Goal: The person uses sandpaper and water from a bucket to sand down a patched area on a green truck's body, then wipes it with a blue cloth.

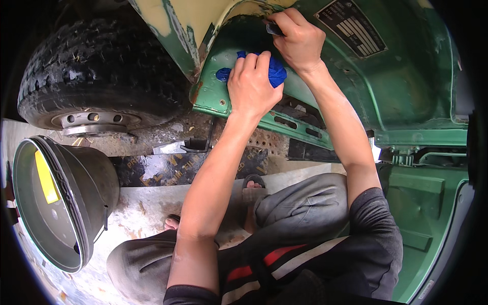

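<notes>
My left hand [253, 89] is closed over a bunched blue cloth [277, 72] and presses it to a green painted metal panel [209, 94]. A bit of the cloth pokes out left of the fingers. Farther up and to the right, my right hand [303, 43] pinches a small dark flat piece [274, 29] against the same vehicle body, beside a curved edge with patchy cream filler [188, 18]. Whether that piece is sandpaper or a scraper I cannot tell. The panel looks wet and shiny around the left hand.
A large black tyre [101, 66] stands at the upper left. Below it is a dark bucket [101, 175] holding liquid and a yellow strip [47, 178]. A printed dark board [152, 170] lies on the floor. A green door [412, 203] is at the right, a data plate [351, 28] above.
</notes>
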Action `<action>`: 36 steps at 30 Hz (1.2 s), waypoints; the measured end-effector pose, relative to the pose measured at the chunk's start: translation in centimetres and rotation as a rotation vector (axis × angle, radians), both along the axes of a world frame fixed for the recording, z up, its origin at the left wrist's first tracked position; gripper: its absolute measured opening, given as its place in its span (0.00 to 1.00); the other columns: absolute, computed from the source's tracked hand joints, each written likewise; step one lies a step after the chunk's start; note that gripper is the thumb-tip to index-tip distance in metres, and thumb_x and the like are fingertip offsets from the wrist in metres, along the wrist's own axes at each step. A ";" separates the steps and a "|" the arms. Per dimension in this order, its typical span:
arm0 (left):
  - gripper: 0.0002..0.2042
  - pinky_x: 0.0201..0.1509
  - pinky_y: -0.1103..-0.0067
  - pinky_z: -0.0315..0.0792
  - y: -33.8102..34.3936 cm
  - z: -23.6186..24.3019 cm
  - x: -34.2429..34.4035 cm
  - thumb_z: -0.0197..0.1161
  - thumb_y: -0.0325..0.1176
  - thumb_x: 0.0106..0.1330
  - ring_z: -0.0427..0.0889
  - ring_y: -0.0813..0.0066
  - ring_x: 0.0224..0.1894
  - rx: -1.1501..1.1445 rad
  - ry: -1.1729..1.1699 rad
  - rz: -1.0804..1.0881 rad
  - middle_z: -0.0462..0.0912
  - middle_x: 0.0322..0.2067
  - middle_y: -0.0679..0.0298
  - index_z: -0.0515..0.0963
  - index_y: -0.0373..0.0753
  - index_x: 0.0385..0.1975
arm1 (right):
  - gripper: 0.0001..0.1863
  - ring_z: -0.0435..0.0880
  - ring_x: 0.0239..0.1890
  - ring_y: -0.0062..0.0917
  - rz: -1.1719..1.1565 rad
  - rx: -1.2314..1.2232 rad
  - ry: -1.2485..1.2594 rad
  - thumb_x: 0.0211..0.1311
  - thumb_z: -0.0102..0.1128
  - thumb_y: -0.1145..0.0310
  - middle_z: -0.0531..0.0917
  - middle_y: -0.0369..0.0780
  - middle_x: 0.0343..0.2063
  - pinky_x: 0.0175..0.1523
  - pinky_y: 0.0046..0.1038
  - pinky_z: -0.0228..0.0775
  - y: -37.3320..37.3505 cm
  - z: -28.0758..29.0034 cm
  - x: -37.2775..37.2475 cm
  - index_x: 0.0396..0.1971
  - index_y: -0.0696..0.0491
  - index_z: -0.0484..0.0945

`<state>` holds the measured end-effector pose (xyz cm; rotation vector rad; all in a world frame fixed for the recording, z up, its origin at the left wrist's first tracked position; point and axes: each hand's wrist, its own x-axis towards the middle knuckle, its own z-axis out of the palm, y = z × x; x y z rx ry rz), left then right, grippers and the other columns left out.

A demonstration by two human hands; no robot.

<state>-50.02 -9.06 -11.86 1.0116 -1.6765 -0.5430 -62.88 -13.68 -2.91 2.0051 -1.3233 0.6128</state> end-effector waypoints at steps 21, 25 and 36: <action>0.22 0.48 0.62 0.77 -1.8 0.4 2.9 0.74 0.28 0.42 0.82 0.51 0.43 0.009 -0.048 -0.389 0.82 0.37 0.57 0.81 0.40 0.42 | 0.02 0.77 0.34 0.24 0.025 -0.245 0.181 0.43 0.61 0.65 0.75 0.27 0.23 0.38 0.31 0.63 -2.2 0.6 1.7 0.19 0.41 0.77; 0.22 0.49 0.62 0.77 -1.6 0.6 2.9 0.73 0.28 0.43 0.82 0.52 0.44 0.012 -0.058 -0.386 0.82 0.39 0.57 0.81 0.40 0.43 | 0.05 0.75 0.31 0.24 0.014 -0.270 0.168 0.41 0.61 0.62 0.73 0.28 0.20 0.36 0.30 0.62 -1.1 0.3 0.0 0.14 0.43 0.74; 0.21 0.49 0.61 0.77 -1.8 0.3 2.9 0.72 0.28 0.44 0.82 0.52 0.44 0.028 -0.038 -0.376 0.82 0.39 0.58 0.81 0.41 0.43 | 0.06 0.77 0.28 0.24 0.050 -0.269 0.185 0.40 0.61 0.63 0.75 0.29 0.19 0.32 0.28 0.64 -2.8 0.1 2.4 0.13 0.45 0.75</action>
